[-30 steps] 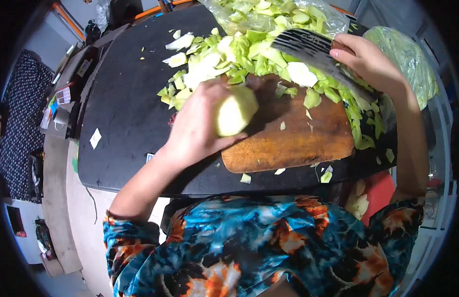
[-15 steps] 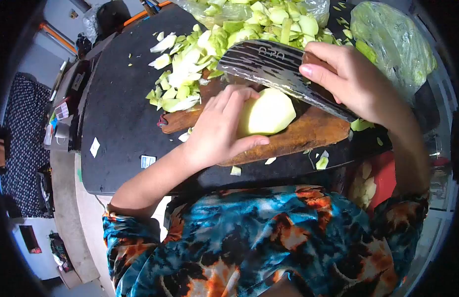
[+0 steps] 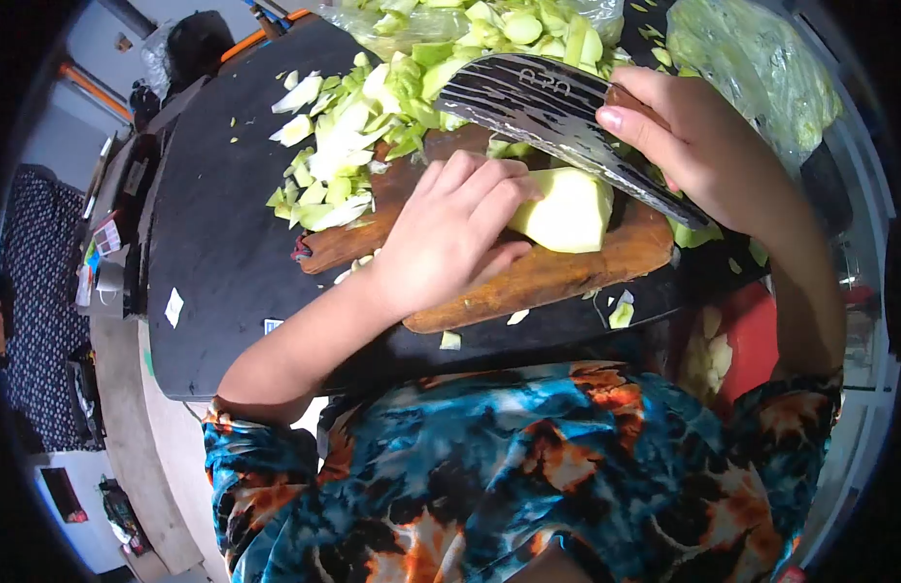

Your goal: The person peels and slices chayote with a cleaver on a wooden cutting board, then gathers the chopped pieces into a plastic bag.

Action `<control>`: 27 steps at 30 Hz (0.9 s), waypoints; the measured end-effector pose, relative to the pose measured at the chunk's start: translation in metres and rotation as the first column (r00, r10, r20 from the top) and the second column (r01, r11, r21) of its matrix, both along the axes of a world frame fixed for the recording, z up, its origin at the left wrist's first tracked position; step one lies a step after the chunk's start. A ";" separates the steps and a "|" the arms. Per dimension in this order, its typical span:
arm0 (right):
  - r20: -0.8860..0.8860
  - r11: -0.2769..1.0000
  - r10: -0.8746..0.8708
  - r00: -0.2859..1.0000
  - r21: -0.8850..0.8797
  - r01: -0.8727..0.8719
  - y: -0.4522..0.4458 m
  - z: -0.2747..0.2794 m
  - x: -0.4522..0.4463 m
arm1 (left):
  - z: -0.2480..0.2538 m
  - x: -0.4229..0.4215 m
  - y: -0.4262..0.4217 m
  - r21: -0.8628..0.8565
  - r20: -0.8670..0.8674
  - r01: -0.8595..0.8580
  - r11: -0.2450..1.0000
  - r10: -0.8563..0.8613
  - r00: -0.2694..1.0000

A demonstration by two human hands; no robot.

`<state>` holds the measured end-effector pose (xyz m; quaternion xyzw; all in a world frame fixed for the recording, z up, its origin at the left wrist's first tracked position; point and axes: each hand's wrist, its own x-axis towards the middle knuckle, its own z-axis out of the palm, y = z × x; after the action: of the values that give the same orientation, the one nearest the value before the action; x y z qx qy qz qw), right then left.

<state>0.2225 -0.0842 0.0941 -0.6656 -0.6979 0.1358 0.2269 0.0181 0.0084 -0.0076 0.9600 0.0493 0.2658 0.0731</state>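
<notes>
My left hand (image 3: 457, 219) curls against the left side of a peeled, pale green vegetable (image 3: 567, 212), its fingertips on the top edge. The vegetable rests on a brown wooden cutting board (image 3: 557, 282) and shows flat cut faces; its exact kind I cannot tell. Around the handle of a cleaver (image 3: 538, 102) my right hand (image 3: 698, 141) is closed. The dark, streaked blade is tilted just above and behind the vegetable, its edge wet with pale residue. Whether it touches the vegetable I cannot tell.
A heap of green and white peelings (image 3: 373, 126) lies behind and left of the board on the black table (image 3: 217, 233). A plastic bag of green produce (image 3: 752, 78) stands at the back right. Below the table's right edge, a red container (image 3: 747, 335) holds pale pieces.
The vegetable has been turned and shifted on the board, showing a more angular face. My left thumb has drawn in closer. The cleaver stays raised in my right hand, and the whole view has shifted slightly.
</notes>
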 end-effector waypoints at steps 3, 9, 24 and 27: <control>0.062 0.999 0.030 0.998 0.029 -0.032 0.001 -0.001 0.006 | -0.002 0.009 -0.010 -0.064 0.036 0.040 0.997 -0.038 0.999; -0.019 0.999 0.047 0.999 -0.016 -0.047 0.002 0.003 0.003 | -0.006 0.014 -0.020 -0.059 0.089 0.063 0.996 -0.058 0.994; 0.260 0.968 0.140 0.955 0.167 -0.187 0.002 -0.006 -0.005 | -0.013 0.018 -0.021 -0.024 0.171 0.046 0.999 -0.042 0.984; 0.298 0.960 0.173 0.939 0.162 -0.228 0.001 -0.007 -0.004 | -0.015 0.020 -0.022 -0.002 0.185 0.036 0.999 -0.035 0.982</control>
<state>0.2182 -0.0829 0.0875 -0.5777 -0.7974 -0.0065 0.1744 0.0379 -0.0133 -0.0224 0.9317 0.0258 0.3523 0.0849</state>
